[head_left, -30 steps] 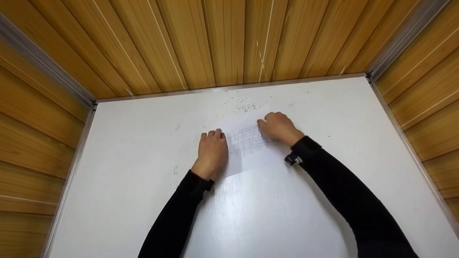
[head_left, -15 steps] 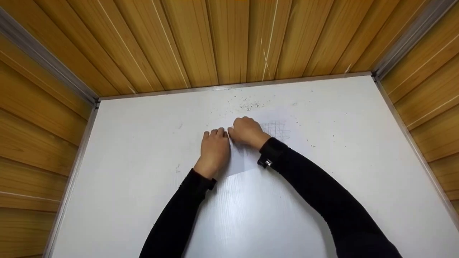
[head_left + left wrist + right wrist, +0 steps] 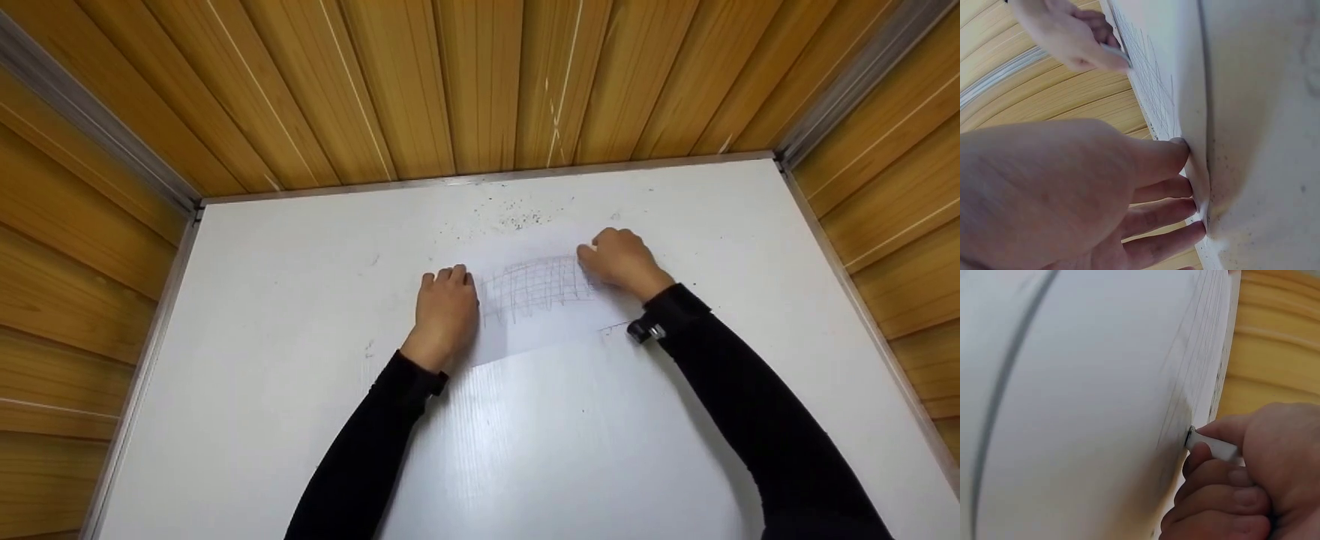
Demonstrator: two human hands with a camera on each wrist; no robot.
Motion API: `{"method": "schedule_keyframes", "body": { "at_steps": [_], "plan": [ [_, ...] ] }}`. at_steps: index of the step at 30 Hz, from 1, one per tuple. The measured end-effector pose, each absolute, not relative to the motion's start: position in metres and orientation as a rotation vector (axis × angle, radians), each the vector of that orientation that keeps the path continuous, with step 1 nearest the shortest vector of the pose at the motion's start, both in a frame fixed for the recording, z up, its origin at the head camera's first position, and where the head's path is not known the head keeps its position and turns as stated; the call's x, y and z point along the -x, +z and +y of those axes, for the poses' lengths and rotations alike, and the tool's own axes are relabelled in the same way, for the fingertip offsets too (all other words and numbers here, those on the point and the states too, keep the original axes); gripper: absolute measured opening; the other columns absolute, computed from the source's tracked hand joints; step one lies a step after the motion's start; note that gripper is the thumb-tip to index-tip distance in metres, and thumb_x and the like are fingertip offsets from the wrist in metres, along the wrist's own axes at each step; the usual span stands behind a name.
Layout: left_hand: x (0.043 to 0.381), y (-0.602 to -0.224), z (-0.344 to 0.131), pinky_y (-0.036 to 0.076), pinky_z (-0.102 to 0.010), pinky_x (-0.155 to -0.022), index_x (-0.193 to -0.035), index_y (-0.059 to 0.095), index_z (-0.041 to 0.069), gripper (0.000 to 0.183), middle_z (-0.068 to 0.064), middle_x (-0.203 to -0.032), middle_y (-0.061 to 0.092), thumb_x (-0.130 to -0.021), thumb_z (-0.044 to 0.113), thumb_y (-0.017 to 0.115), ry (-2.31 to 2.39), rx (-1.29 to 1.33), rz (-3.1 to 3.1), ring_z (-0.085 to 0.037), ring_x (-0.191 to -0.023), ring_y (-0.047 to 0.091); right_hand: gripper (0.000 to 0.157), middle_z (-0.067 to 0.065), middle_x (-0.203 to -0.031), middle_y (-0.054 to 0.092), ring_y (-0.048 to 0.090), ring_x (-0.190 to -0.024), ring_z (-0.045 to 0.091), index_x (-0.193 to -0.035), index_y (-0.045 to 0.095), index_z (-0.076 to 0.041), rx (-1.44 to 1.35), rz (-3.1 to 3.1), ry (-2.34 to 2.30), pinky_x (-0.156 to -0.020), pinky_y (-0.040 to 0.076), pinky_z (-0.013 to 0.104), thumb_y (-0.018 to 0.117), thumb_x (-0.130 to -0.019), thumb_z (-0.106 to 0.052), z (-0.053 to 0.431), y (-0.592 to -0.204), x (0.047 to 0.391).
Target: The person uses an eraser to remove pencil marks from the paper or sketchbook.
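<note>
A sheet of white paper (image 3: 525, 337) lies on the white table, with a grid of pencil lines (image 3: 544, 281) across its middle. At the sheet's left side my left hand (image 3: 444, 315) presses down; in the left wrist view its thumb and fairly straight fingertips (image 3: 1176, 147) touch the paper near its edge. My right hand (image 3: 619, 259) is over the right part of the grid. In the right wrist view it pinches a small white eraser (image 3: 1216, 447) with a dark end against the paper. The head view hides the eraser behind the fingers.
Dark crumbs (image 3: 517, 217) are scattered on the tabletop (image 3: 285, 315) beyond the paper. Wood-patterned panels (image 3: 480, 90) wall in the table at the back and both sides. Several faint smudges mark the table left of the sheet.
My right hand swept left over the sheet close to the left hand, then back right, beyond where it began. The left hand has stayed in place on the paper.
</note>
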State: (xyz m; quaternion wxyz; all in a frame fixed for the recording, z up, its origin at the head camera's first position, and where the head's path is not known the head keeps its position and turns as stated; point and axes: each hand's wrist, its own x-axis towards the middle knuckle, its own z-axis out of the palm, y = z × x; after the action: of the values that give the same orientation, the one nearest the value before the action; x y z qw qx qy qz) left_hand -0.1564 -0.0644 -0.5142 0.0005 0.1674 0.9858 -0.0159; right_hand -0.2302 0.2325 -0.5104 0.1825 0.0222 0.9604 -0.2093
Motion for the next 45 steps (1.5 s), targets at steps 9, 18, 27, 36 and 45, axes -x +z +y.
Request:
{"method": "schedule_keyframes", "body": {
  "at_steps": [9,18,27,36,45],
  "plan": [
    [0.163,-0.515,-0.067,0.054,-0.050,-0.109,-0.134,0.075,-0.002,0.036,-0.013,-0.130,0.072,-0.109,0.023,0.067,-0.009,-0.541,3.074,-0.035,-0.126,0.070,0.057,0.029,-0.114,0.068,0.060,-0.094,0.038,-0.123,0.069,0.015,-0.039,2.723,-0.504,-0.087,0.055,0.053,0.044,-0.112,-0.035,0.232,-0.498,0.236],
    [0.162,-0.520,-0.068,0.054,-0.049,-0.110,-0.133,0.075,-0.003,0.033,-0.013,-0.130,0.071,-0.109,0.019,0.067,-0.001,-0.576,3.080,-0.034,-0.125,0.071,0.056,0.025,-0.117,0.074,0.068,-0.101,0.038,-0.122,0.072,0.006,0.082,2.680,-0.636,-0.098,0.058,0.054,0.047,-0.115,-0.043,0.153,-0.500,0.230],
    [0.160,-0.522,-0.068,0.053,-0.047,-0.103,-0.132,0.076,-0.001,0.033,-0.012,-0.122,0.071,-0.108,0.008,0.055,0.032,-0.566,3.113,-0.034,-0.117,0.071,0.048,0.024,-0.111,0.078,0.074,-0.097,0.039,-0.101,0.076,-0.002,0.252,2.699,-0.512,-0.088,0.063,0.053,0.051,-0.110,-0.041,0.083,-0.529,0.240],
    [0.159,-0.520,-0.067,0.055,-0.048,-0.102,-0.130,0.077,-0.001,0.030,-0.012,-0.123,0.072,-0.109,0.015,0.062,-0.026,-0.530,3.107,-0.034,-0.120,0.072,0.048,0.026,-0.113,0.076,0.072,-0.103,0.043,-0.100,0.077,0.001,0.191,2.752,-0.554,-0.094,0.061,0.057,0.054,-0.109,-0.040,0.123,-0.525,0.235],
    [0.159,-0.519,-0.068,0.056,-0.048,-0.106,-0.134,0.076,0.000,0.034,-0.011,-0.129,0.073,-0.108,0.021,0.069,-0.065,-0.526,3.105,-0.033,-0.126,0.072,0.064,0.037,-0.150,0.062,0.060,-0.139,0.054,-0.145,0.064,0.012,-0.030,2.713,-0.583,-0.121,0.048,0.064,0.047,-0.112,-0.040,0.228,-0.514,0.232]
  ]
}}
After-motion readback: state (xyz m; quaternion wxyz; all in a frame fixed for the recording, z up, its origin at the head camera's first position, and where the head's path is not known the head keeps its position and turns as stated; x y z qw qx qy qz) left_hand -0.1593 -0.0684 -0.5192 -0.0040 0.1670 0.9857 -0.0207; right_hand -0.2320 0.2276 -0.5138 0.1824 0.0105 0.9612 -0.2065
